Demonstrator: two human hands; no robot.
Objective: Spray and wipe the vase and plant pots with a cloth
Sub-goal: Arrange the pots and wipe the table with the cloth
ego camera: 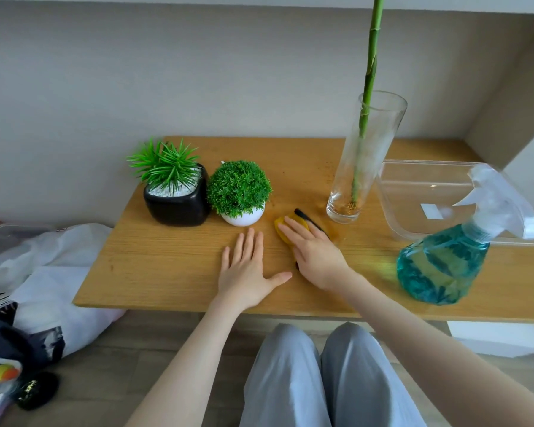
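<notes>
My right hand [313, 252] lies flat on the cloth [285, 229], fingers straight, pressing it to the worktop [167, 272] near the middle, just in front of the vase [363, 167]. My left hand [247, 271] rests open and flat on the wood beside it, holding nothing.

The vase stands toward the back right, a tall stem [369, 87] leaning out of it. The white pot [243, 217] sits just left of the cloth, and the black pot [176, 208] is touching or nearly touching it, toward the back left corner. The sprayer [444, 260] stands at the front right edge, with a clear tub [420, 195] behind it.

What worries me most is the vase: it is narrow, tall and top-heavy with that stem, and the cloth is close to its foot (a careless sweep to the right could knock it). Wiping it one-handed might tip it, so I would steady it with my free hand. The round white pot looks light and could skid into its neighbour. The sprayer sits close to the front edge, where my right forearm could nudge it off.
</notes>
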